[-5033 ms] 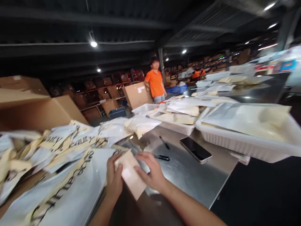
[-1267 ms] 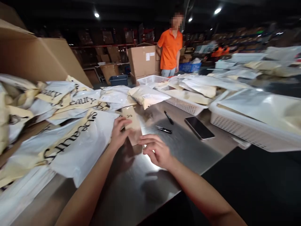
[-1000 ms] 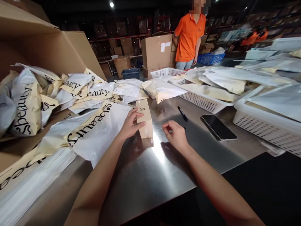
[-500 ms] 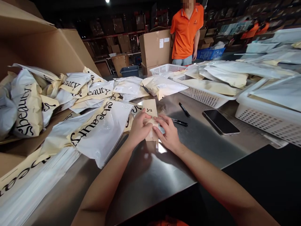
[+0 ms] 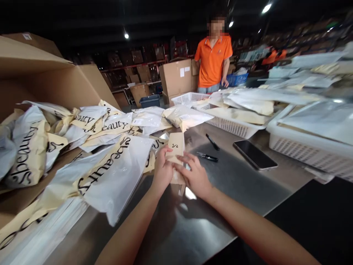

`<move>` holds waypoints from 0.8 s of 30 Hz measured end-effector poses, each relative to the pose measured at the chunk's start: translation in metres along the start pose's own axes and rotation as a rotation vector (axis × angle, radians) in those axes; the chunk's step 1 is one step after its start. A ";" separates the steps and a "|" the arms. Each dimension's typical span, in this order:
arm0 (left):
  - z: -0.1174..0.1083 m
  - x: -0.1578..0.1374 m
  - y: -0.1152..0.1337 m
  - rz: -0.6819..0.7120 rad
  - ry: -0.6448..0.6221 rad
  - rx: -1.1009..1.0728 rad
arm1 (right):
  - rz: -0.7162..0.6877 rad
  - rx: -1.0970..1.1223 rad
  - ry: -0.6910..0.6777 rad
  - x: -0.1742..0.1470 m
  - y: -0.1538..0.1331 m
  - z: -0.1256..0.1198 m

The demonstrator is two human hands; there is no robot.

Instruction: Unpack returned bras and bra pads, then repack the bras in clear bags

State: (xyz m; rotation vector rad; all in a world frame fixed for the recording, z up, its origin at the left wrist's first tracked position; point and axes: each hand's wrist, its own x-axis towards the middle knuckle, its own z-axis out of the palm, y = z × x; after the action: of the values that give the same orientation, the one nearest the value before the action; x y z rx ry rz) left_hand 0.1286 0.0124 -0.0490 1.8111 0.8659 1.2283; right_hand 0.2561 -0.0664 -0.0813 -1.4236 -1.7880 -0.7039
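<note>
A small cream cardboard box (image 5: 175, 141) with a black squiggle on it is between my hands, low over the metal table. My left hand (image 5: 163, 169) is closed on its left side, fingers bent against the front. From the right, the bent fingers of my right hand (image 5: 194, 172) press on the box's lower part. My fingers hide its middle. Right of the box lie a black pen (image 5: 212, 142) and a second black pen-like item (image 5: 208, 157). A printed white and cream plastic mailer bag (image 5: 118, 176) lies just left of my left hand.
A large cardboard box (image 5: 91, 82) on its side spills several printed mailers (image 5: 26, 147) at left. White perforated baskets (image 5: 234, 125) with packages line the right. A phone (image 5: 255, 154) lies on the metal table (image 5: 209, 224). A person in an orange shirt (image 5: 213, 60) stands beyond.
The view has tilted up, so the table and my hands sit lower. My fingers have shifted on the box, the right ones nearer the left hand. The person's forearm has bent.
</note>
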 end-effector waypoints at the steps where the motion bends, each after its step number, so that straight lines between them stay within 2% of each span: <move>1: 0.003 -0.003 0.000 0.033 0.026 0.001 | -0.019 -0.035 -0.006 -0.001 0.001 0.000; 4: 0.010 -0.008 0.001 0.099 0.079 0.052 | -0.060 -0.120 -0.038 -0.004 0.003 0.000; 10: 0.008 -0.007 0.009 0.008 0.060 0.106 | -0.136 -0.174 0.033 -0.011 0.002 0.005; 16: 0.007 -0.008 0.004 0.029 0.021 0.078 | -0.092 -0.102 0.024 -0.008 0.001 0.004; 20: 0.009 -0.011 0.003 0.050 0.036 0.082 | -0.132 -0.065 0.034 -0.006 0.001 0.002; 24: 0.011 -0.012 0.005 0.016 0.042 0.105 | -0.080 -0.093 -0.034 -0.004 -0.003 -0.005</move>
State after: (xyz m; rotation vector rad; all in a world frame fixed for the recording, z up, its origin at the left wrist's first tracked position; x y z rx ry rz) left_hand 0.1360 -0.0028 -0.0520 1.8840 0.9574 1.2553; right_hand 0.2547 -0.0729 -0.0814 -1.4387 -1.8688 -0.8179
